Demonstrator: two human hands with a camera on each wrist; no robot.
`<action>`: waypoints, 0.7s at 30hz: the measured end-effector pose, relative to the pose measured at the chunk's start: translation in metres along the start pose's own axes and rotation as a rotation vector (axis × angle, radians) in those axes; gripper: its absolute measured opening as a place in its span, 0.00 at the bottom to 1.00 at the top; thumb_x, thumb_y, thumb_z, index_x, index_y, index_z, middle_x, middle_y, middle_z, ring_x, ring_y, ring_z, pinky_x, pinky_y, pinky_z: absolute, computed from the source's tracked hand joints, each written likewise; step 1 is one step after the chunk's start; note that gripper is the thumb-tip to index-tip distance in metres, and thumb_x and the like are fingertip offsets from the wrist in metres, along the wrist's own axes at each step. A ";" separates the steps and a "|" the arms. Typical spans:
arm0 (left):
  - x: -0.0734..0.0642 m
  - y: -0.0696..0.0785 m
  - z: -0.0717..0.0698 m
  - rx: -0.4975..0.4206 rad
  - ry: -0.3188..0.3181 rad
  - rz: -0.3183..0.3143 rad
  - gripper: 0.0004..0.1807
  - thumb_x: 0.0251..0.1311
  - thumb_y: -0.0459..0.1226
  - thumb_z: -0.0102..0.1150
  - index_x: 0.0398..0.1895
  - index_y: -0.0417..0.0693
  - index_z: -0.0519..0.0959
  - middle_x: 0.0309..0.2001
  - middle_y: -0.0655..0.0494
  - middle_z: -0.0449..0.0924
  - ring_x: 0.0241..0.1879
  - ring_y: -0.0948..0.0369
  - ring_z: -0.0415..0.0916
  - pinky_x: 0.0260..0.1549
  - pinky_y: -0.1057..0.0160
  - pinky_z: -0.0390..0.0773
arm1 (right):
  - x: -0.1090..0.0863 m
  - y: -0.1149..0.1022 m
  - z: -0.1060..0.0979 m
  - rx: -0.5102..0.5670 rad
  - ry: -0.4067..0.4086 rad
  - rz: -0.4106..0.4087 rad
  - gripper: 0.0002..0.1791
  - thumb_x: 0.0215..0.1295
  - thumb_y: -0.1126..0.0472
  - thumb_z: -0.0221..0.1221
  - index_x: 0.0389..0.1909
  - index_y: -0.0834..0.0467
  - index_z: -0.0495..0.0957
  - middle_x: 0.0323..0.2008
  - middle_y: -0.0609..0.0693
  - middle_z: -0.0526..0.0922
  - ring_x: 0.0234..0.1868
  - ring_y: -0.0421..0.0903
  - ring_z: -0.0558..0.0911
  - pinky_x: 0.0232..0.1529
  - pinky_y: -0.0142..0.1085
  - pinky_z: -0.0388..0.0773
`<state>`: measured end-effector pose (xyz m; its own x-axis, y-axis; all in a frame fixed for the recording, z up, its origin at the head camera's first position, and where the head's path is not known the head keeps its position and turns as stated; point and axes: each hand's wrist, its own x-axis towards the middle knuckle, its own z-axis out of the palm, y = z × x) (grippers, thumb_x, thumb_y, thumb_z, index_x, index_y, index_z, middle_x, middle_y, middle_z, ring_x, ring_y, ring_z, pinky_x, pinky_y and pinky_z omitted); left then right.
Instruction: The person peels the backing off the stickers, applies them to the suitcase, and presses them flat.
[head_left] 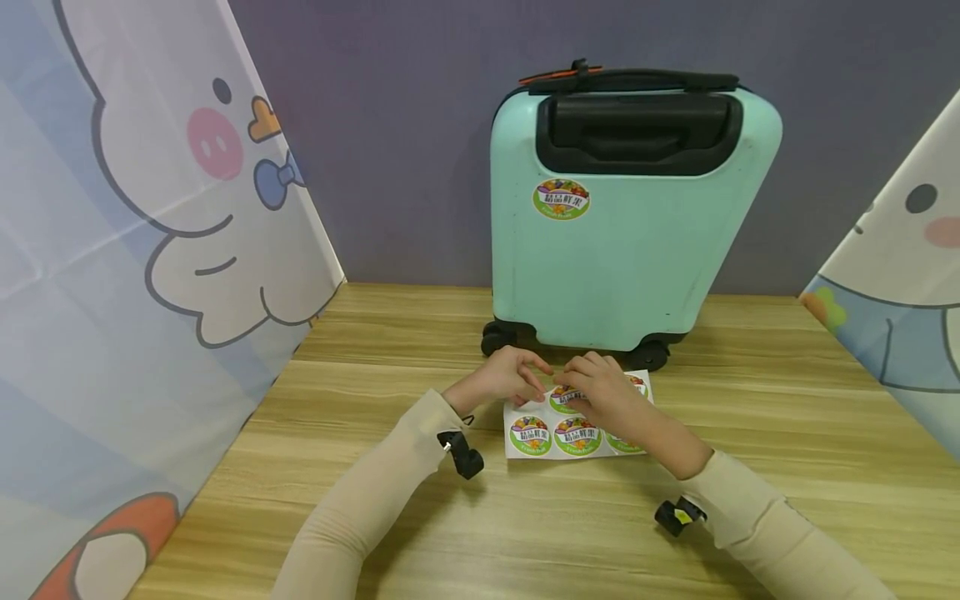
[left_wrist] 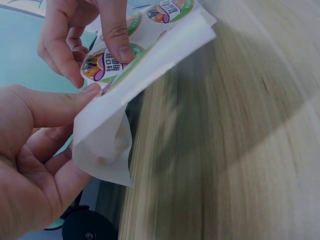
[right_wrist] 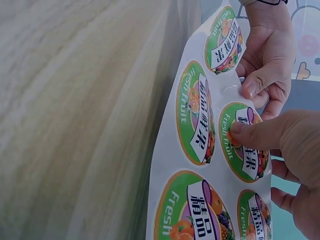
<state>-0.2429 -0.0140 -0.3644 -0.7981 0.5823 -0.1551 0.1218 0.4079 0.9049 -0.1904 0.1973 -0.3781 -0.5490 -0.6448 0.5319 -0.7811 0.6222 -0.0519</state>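
Note:
A white sheet of round fruit stickers [head_left: 542, 409] is held a little above the wood table. My left hand [head_left: 507, 375] pinches its far left corner between thumb and fingers; in the left wrist view that corner [left_wrist: 102, 142] bends, showing its blank back. My right hand [head_left: 604, 395] grips the far edge, its thumb [right_wrist: 255, 134] pressed on one oval-looking sticker [right_wrist: 246, 159] and its fingers behind the sheet. Where the left corner's sticker would sit, the paper is bare white. Behind the hands stands a mint-green suitcase [head_left: 615, 258] bearing one matching sticker [head_left: 562, 199] at its upper left.
The suitcase has black wheels [head_left: 498, 337] on the wood table [head_left: 390, 350] and a black handle recess [head_left: 641, 132]. A grey wall [head_left: 390, 150] rises behind it. Cartoon-printed cloths [head_left: 247, 275] flank both sides. A small black camera [head_left: 461, 454] is strapped to each wrist.

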 end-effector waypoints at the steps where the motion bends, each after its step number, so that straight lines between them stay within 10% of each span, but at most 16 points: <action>1: 0.000 -0.001 0.000 -0.001 -0.001 -0.001 0.20 0.55 0.21 0.67 0.53 0.37 0.80 0.31 0.46 0.87 0.24 0.61 0.81 0.20 0.66 0.79 | 0.000 0.000 0.000 0.001 0.002 -0.002 0.23 0.41 0.70 0.78 0.42 0.60 0.84 0.39 0.50 0.79 0.38 0.49 0.73 0.37 0.45 0.71; 21: 0.001 -0.007 -0.001 0.004 -0.002 -0.007 0.21 0.56 0.22 0.66 0.54 0.36 0.80 0.31 0.47 0.87 0.27 0.60 0.83 0.22 0.64 0.82 | 0.000 0.000 0.005 0.023 0.105 -0.084 0.19 0.36 0.75 0.78 0.32 0.57 0.84 0.37 0.50 0.80 0.38 0.50 0.75 0.35 0.45 0.71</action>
<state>-0.2450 -0.0166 -0.3706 -0.7974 0.5812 -0.1622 0.1189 0.4149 0.9021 -0.1917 0.1952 -0.3820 -0.4477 -0.6434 0.6210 -0.8304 0.5567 -0.0219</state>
